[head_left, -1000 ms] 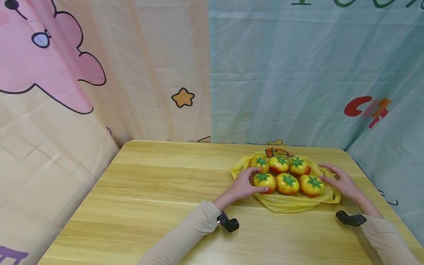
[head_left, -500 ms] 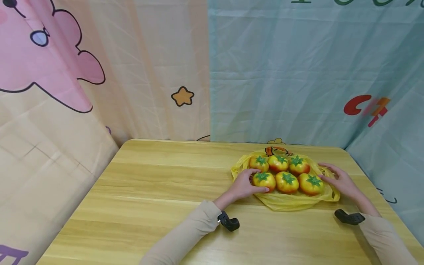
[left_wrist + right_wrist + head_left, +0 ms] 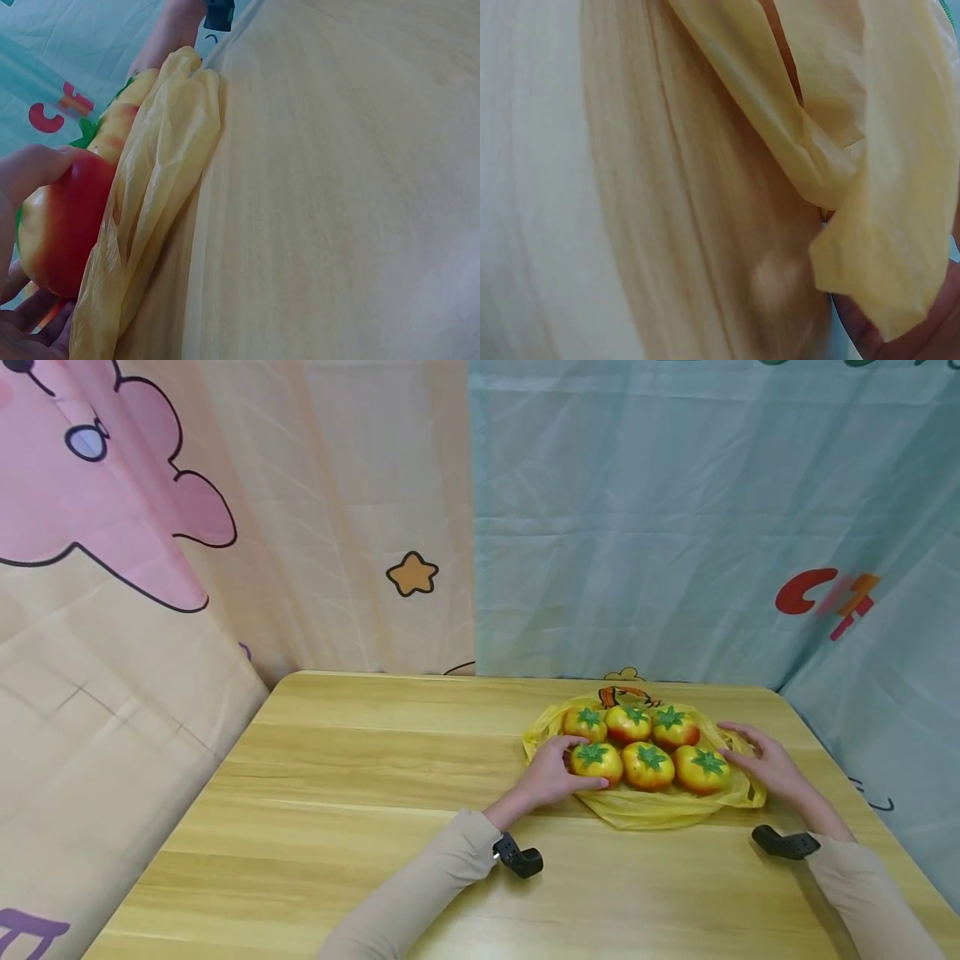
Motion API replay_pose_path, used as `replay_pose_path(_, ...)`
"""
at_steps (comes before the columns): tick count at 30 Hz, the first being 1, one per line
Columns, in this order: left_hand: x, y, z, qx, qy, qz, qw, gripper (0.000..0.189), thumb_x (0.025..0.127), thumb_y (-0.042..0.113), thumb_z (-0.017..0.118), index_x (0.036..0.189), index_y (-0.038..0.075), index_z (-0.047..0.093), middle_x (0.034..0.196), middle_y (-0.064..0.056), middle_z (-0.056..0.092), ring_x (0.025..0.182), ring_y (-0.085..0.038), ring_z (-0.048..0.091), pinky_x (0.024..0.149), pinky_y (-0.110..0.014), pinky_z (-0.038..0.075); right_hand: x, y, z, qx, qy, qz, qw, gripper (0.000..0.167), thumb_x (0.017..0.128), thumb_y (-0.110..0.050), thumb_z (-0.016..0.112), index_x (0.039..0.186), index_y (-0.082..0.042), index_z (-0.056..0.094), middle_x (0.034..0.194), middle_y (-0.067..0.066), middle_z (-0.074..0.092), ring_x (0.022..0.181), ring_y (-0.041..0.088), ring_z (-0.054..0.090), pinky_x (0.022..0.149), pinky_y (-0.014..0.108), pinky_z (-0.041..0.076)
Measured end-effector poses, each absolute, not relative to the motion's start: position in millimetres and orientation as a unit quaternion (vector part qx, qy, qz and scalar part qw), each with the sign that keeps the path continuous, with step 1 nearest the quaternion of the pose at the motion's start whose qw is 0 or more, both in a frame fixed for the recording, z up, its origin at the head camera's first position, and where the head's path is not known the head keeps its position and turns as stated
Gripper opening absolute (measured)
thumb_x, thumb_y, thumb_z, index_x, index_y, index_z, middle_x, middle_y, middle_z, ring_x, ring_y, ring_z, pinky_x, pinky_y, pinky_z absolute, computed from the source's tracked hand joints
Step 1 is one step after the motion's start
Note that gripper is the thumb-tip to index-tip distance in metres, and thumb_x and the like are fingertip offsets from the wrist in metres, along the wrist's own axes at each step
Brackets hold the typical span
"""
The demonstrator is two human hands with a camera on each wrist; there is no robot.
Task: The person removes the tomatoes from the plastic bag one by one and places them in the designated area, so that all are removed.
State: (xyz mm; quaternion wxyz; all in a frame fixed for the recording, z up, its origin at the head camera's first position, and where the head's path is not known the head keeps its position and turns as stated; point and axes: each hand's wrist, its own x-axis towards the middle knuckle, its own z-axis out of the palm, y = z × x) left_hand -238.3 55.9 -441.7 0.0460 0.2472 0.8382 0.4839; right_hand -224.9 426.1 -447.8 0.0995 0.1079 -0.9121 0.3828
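1. Gripping the front-left fruit, your left hand curls thumb and fingers round it.
2. Your right hand touches the yellow bag at its right edge; whether it pinches, you cannot tell.
3. Between your hands, two rows of three fruits run crosswise, right of centre on the worktop.
4. Fruits glossy, rounded, red-yellow; leaves green, star-shaped; bag thin, crinkled.

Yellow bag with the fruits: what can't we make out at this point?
Right wrist view: whether the right hand pinches the yellow bag; plastic covers part of the hand, and the right edge cuts off the rest.
Left wrist view: the back of the left hand, cut off by the left edge.
Head view: the undersides of the fruits, hidden by their own tops; the printed design, too small.
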Motion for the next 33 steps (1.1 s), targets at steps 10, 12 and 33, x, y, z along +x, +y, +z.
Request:
replay_pose_path(10,-235.5,53.2,-436.3,0.247,0.841,0.479,0.043,0.067,0.073,0.038,0.082,0.129,0.011,0.058,0.132,-0.004,0.058,0.121,-0.016,0.052,0.102,-0.028,0.043,-224.1,422.8,-447.3,0.102,-0.9,0.418,0.071,0.052,0.097,-0.02,0.056,0.139,0.007,0.04,0.123,-0.037,0.036,0.14,0.033,0.023,0.111,0.064,0.018)
replay_pose_path(12,-234.6,52.2,-435.4,0.247,0.842,0.477,0.042,0.066,0.073,0.039,0.082,0.129,0.012,0.058,0.132,-0.003,0.058,0.121,-0.016,0.052,0.103,-0.028,0.042,-224.2,422.6,-448.2,0.103,-0.898,0.421,0.073,0.051,0.097,-0.019,0.056,0.138,0.009,0.04,0.12,-0.04,0.035,0.14,0.036,0.023,0.105,0.071,0.015)
replay_pose_path(33,-231.6,21.8,-415.3,0.243,0.813,0.529,0.011,0.063,0.073,0.028,0.084,0.127,0.008,0.059,0.124,-0.009,0.057,0.103,-0.016,0.058,0.089,-0.021,0.049,-221.8,426.3,-452.0,0.107,-0.884,0.448,0.085,0.051,0.096,-0.013,0.057,0.143,-0.002,0.041,0.129,-0.037,0.039,0.114,-0.025,0.023,0.107,0.07,0.009)
